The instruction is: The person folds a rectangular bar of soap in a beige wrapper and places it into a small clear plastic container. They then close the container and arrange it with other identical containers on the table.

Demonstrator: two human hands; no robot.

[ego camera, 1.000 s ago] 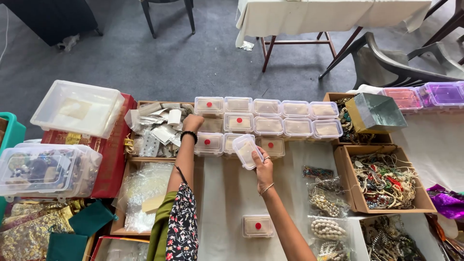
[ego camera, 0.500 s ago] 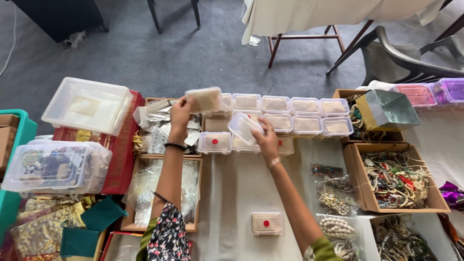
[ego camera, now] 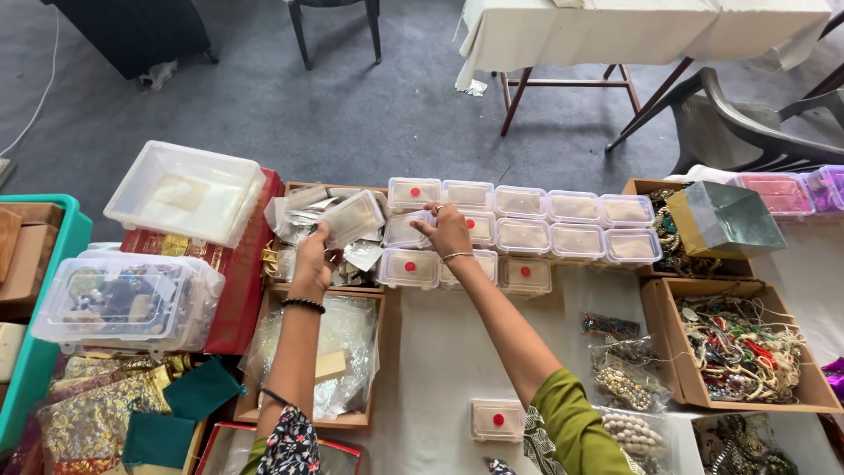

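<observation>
A cardboard box (ego camera: 796,393) of tangled jewellery beside a teal crate (ego camera: 40,352).

Soft, even daylight filling the scene, faint shadows lying under the cloth-covered table (ego camera: 642,31), mild glare showing on the clear plastic boxes (ego camera: 545,220) below it, edges bending slightly, focus staying mostly sharp

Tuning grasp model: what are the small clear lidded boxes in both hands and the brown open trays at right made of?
Small clear lidded boxes, one in the left hand at, one under the right hand at: likely thin rigid plastic, glossy and see-through. Brown open trays: apparently matte cardboard, with raw cut edges.
</observation>
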